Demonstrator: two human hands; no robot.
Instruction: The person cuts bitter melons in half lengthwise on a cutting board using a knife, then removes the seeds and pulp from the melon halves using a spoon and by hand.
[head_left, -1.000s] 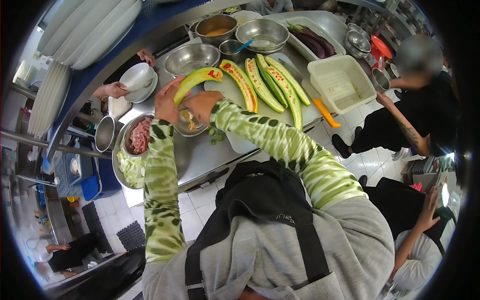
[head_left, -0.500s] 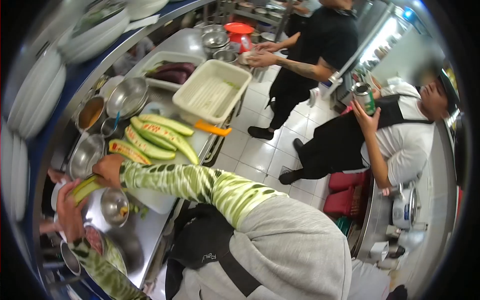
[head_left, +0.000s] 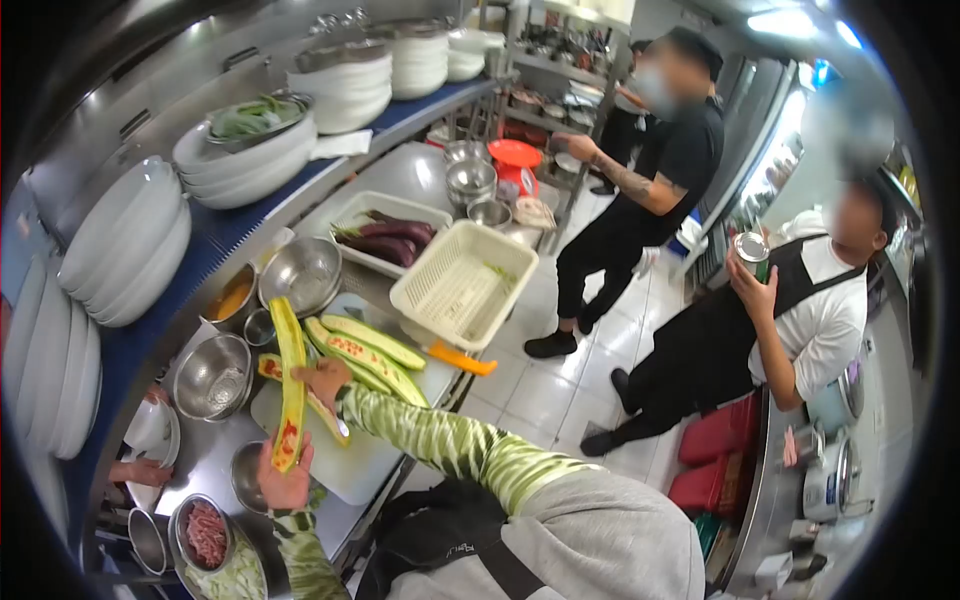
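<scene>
A long halved gourd [head_left: 290,350], green at the rim with a yellow hollow and red spots inside, stands tilted over the board. My left hand [head_left: 287,478] is closed around its lower end. At its middle edge, the fingers of my right hand [head_left: 322,382] grip it; their tips are partly hidden. Beneath lies a white cutting board [head_left: 365,470] with several more gourd halves [head_left: 375,345], some red-spotted. One half [head_left: 340,430] shows partly under my right hand. Beside my left hand is a small metal bowl [head_left: 247,470].
A white basket [head_left: 425,305] and a tub of purple eggplants [head_left: 400,240] stand beyond the board. An orange handle [head_left: 462,360] juts over the counter edge. Metal bowls [head_left: 212,378] and minced meat [head_left: 205,535] are near. Another person's hands [head_left: 145,470] reach in at left; two people stand at right.
The view has tilted up, showing more of the shelf. The gourd half has swung from lying low between my hands to a raised, lengthwise tilt. My right hand has moved from its end to its middle.
</scene>
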